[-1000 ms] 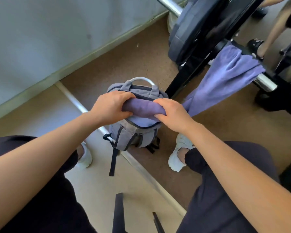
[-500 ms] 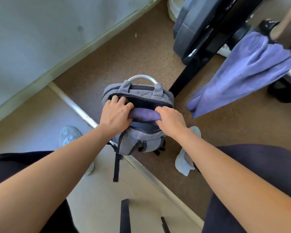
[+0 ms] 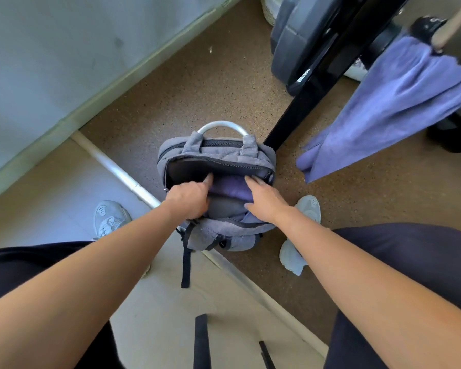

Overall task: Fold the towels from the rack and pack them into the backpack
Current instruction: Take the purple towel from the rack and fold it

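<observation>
Towel (image 3: pixel 230 188) half hidden in backpack (image 3: pixel 224 155), right hand (image 3: pixel 266 201) pressing flat, left hand (image 3: pixel 190 201) grip unclear

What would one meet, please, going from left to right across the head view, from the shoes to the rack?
Left shoe → left hand → folded towel → right hand → right shoe → hanging towel.

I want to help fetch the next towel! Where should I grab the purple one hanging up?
Probably pinch the hanging towel high up, where it bunches at its top, and lift it off. Come from the near, open side, since the black post stands close on its left.
</observation>
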Motion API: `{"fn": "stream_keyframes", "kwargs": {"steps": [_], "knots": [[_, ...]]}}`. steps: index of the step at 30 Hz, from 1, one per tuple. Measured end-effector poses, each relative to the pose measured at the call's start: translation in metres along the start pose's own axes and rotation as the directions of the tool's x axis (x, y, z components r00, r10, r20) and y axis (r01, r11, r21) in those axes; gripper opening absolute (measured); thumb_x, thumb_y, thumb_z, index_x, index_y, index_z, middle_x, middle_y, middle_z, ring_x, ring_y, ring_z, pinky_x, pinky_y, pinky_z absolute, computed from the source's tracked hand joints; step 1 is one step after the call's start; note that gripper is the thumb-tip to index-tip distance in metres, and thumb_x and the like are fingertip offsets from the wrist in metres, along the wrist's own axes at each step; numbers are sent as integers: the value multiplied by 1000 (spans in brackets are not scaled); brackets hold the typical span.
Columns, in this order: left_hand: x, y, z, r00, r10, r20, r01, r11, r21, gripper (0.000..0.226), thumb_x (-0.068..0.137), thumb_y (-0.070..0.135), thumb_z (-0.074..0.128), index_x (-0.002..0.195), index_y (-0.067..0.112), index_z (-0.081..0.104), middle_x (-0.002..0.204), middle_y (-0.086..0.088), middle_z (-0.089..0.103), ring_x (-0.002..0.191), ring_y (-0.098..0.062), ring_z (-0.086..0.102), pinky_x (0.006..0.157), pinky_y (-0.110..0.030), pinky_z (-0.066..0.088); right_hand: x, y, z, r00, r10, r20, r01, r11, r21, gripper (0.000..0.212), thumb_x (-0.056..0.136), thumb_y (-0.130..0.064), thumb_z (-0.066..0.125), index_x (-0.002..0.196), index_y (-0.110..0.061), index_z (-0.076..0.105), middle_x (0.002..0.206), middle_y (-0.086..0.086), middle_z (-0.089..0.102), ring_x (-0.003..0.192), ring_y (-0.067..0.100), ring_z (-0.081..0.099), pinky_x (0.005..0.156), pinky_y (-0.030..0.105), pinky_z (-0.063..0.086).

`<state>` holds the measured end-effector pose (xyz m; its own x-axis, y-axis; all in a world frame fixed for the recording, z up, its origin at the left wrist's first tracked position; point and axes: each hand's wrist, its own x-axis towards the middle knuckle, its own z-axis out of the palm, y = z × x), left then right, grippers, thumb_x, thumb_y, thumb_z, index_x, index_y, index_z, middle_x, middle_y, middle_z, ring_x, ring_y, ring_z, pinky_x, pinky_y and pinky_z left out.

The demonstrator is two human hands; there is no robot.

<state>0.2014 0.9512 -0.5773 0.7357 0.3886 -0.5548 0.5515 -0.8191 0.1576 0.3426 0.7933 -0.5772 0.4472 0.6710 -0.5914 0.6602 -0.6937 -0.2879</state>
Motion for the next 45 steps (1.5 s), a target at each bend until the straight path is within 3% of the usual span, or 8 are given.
{"fn": "stream_keyframes", "kwargs": {"steps": [7,18,26,28,31,35,39,45], "knots": [[-6,-12,1,991,8,130,8,992,-127,67,102,34,49,162,29,21,144,-16,56,126,-40,57,96,-44,49,-10,6,0,1000,-11,18,9,992,124,72,94,-23,67,157,-18,32,164,7,29,149,31,32,120,40,29],[-61,4,-55,960,72,-271,-154,942,-297,34,96,19,54,126,27,68,117,3,75,106,-24,68,87,-40,56,-71,11,-63,957,87,-278,24,928,372,23,91,-23,66,113,-21,73,105,-1,74,100,19,67,90,37,55],[-120,46,-72,939,76,-335,-285,717,-637,18,99,20,64,110,27,76,102,14,77,94,0,70,73,-22,55,-109,59,-136,427,770,-474,360,336,870,63,68,-31,76,124,-19,50,128,13,56,97,34,70,81,48,62],[-131,63,-71,944,91,-318,-293,675,-677,19,100,16,63,111,24,76,104,13,77,98,-2,71,79,-26,57,-109,79,-154,467,812,-350,453,120,884,90,73,-32,80,149,-19,33,144,6,42,103,34,70,85,46,62],[-142,82,-73,941,111,-319,-310,662,-683,21,100,15,62,112,26,75,101,13,77,96,-8,71,88,-36,59,-112,94,-173,642,705,-302,497,-82,864,37,92,-21,72,125,-10,58,108,4,66,82,25,73,76,33,62],[-147,95,-81,940,120,-321,-318,656,-685,22,100,16,63,108,32,75,98,13,77,93,-10,71,88,-41,59,-113,90,-164,669,669,-324,372,76,925,18,92,-12,65,73,-12,65,55,1,55,50,15,49,59,31,45],[-152,99,-88,942,106,-318,-314,607,-730,20,92,31,62,101,43,74,98,10,78,94,-18,72,90,-49,58,-112,84,-158,553,702,-449,360,284,889,24,80,-26,70,79,-8,54,77,13,58,64,22,55,63,37,50],[-165,96,-72,954,100,-283,-283,612,-738,20,98,14,67,101,32,76,96,9,78,92,-17,73,92,-50,57,-119,108,-185,785,555,-277,458,-218,862,40,96,-22,69,131,-10,53,99,3,62,75,16,69,64,22,58]]}}
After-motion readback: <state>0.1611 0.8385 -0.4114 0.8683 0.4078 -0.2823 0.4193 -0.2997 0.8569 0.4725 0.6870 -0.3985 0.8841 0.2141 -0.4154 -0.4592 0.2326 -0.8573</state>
